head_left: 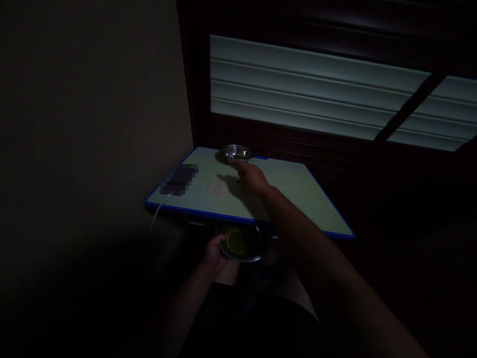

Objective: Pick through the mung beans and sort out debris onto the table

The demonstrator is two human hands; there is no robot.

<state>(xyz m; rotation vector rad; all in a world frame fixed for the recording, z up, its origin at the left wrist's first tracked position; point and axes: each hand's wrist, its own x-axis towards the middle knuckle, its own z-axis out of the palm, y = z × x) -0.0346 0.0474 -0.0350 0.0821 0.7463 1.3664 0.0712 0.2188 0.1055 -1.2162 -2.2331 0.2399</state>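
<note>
In the head view, my left hand (215,254) is closed on the near left side of a shiny metal bowl (250,259), its thumb over the rim. This bowl is low over my lap, partly hidden under the table's near edge, with a mass of small greenish grains (236,240) inside. My right hand (254,179) is stretched over the table, its index finger pointing out at the near rim of a second, smaller metal bowl (236,151). The dim light hides whether that fingertip touches the rim.
The pale tabletop (294,199) has a blue edge. A pixelated dark object (179,180) lies on its left side, with a white cable (158,211) hanging over the edge. A wall (93,99) stands left; behind is dark wood with pale slatted panels (298,89).
</note>
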